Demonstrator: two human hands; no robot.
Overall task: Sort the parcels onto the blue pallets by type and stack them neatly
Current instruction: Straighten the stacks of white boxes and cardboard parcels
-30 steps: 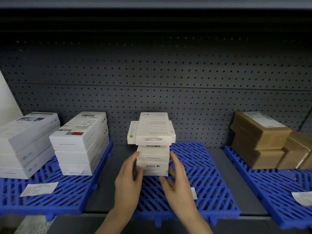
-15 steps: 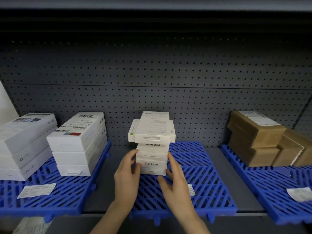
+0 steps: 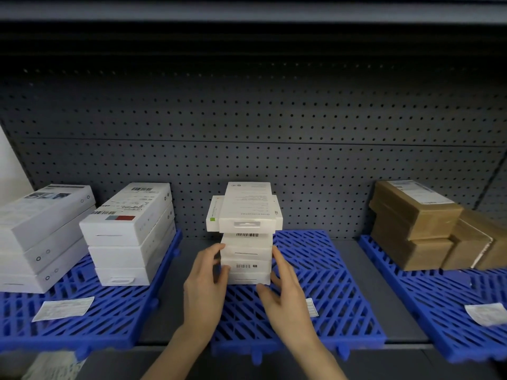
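A stack of small white boxes [image 3: 246,253] stands on the middle blue pallet [image 3: 323,292]. Its two top boxes [image 3: 247,212] lie crosswise and overhang the ones below. My left hand [image 3: 204,286] presses with nearly straight fingers against the left side of the stack's lower boxes. Against the right side lies my right hand [image 3: 285,292], fingers straight, thumb near the bottom box's front corner. On the left pallet [image 3: 109,319] are two stacks of larger white boxes [image 3: 129,234]. Brown cardboard parcels [image 3: 417,223] are piled on the right pallet [image 3: 428,294].
A dark pegboard wall [image 3: 247,149] backs the shelf, and another shelf hangs overhead. Paper labels lie on the left pallet [image 3: 64,308], the right pallet [image 3: 485,314] and behind my right hand [image 3: 312,307]. Grey shelf strips separate the pallets.
Both hands have stayed against the lower boxes of the middle stack and shifted only slightly. The stack looks the same; the camera view drifted a little.
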